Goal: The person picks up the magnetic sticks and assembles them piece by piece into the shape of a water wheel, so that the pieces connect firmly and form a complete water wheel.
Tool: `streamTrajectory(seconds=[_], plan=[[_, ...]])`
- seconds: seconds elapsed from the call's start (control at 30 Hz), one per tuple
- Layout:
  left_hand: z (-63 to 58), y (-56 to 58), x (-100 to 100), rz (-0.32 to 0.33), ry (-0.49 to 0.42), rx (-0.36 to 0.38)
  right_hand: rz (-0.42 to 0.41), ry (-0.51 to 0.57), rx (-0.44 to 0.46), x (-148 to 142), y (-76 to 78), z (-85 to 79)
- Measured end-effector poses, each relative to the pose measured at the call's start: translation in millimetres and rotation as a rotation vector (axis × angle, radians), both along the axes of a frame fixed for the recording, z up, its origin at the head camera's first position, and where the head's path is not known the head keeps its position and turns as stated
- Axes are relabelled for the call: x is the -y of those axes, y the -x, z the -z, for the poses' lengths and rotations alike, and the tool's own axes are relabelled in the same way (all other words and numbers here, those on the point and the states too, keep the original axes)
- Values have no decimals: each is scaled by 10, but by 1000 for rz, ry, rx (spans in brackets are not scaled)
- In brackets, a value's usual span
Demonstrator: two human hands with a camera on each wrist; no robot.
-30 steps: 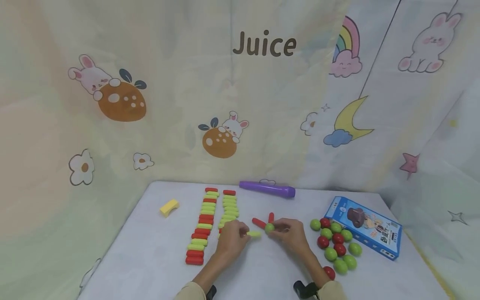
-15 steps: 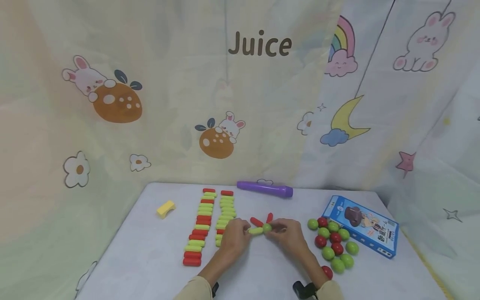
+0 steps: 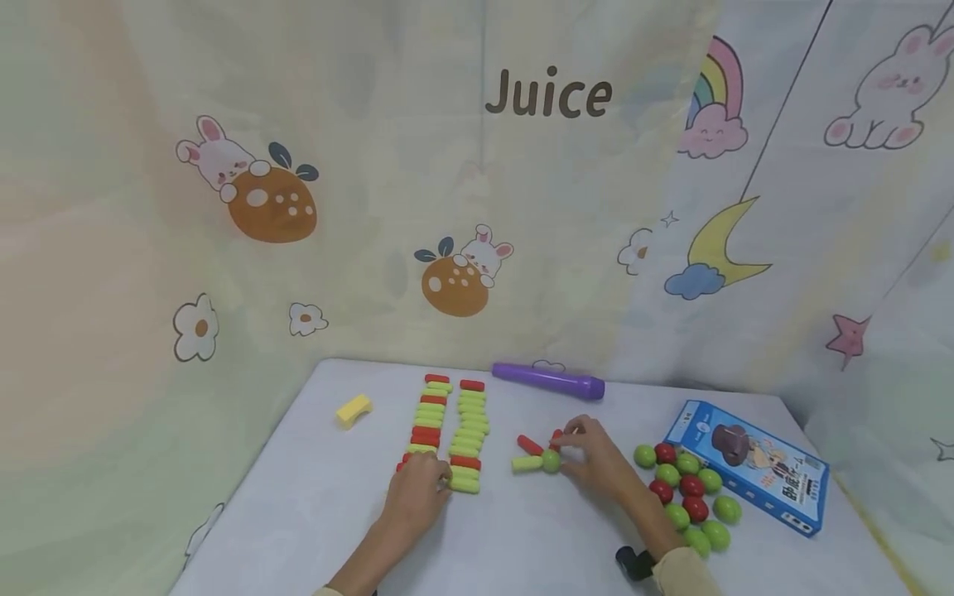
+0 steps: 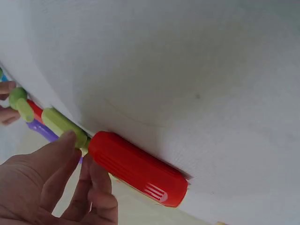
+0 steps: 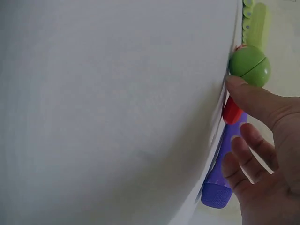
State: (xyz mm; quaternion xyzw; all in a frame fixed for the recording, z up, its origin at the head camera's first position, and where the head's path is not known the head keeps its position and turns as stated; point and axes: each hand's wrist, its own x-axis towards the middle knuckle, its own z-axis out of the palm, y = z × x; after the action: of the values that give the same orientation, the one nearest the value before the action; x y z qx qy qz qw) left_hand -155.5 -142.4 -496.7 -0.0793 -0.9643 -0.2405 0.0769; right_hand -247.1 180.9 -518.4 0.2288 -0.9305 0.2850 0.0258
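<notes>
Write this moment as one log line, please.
left hand: at stick rows; right hand: at green ball; around ball: lime stick, two red sticks

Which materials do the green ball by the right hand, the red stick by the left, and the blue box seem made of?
Green ball: glossy, probably hard plastic; highlight and seam-like line.
Red stick: fairly shiny, likely moulded plastic; ridges and bright streaks.
Blue box: perhaps printed cardboard, finish unclear; flat faces, straight edges.
</notes>
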Motion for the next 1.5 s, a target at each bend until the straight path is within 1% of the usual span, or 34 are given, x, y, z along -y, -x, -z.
streamTrajectory(seconds=[0.1, 0.2, 0.27, 0.33, 0.43, 0.5, 0.63, 0.73, 0.77, 0.93, 1.0, 1.1, 1.23, 1.33, 1.4, 1.43, 1.5], plan=[[28, 2, -21, 30, 22, -39, -18, -28, -43, 15, -10, 0], [36, -1, -59, 33, 43, -72, -36, -46, -63, 46, -27, -15], [38, -4, -89, 27, 51, -69, -49, -57, -72, 67, -44, -25], [34, -15, -124, 21, 53, -39, -74, -77, -88, 83, -61, -28], [25, -36, -196, 40, 55, 2, -91, -102, -103, 91, -89, -22], [14, -49, -254, 63, 42, 6, -86, -103, -92, 94, -108, -18], [7, -33, -383, 84, -6, -56, -68, -59, -53, 112, -129, -13], [5, 16, -471, 82, -42, -101, -83, -27, -33, 132, -128, -9], [4, 38, -498, 82, -45, -109, -89, -19, -24, 139, -129, -11], [41, 118, -596, 90, -39, -208, -103, 3, -3, 172, -146, -14], [64, 145, -628, 94, -40, -219, -103, 13, 3, 186, -159, -19], [81, 181, -659, 93, -44, -194, -106, 38, 13, 198, -179, -28], [44, 183, -602, 73, -48, -154, -108, 75, 15, 164, -202, -34], [-21, 161, -473, 27, -51, -118, -71, 130, 1, 91, -202, -45], [-61, 145, -372, -9, -40, -81, -51, 166, -14, 28, -186, -58], [-73, 142, -325, -19, -37, -71, -51, 173, -19, -1, -174, -68], [-79, 138, -249, -18, -2, -73, -71, 164, -23, -58, -143, -75]])
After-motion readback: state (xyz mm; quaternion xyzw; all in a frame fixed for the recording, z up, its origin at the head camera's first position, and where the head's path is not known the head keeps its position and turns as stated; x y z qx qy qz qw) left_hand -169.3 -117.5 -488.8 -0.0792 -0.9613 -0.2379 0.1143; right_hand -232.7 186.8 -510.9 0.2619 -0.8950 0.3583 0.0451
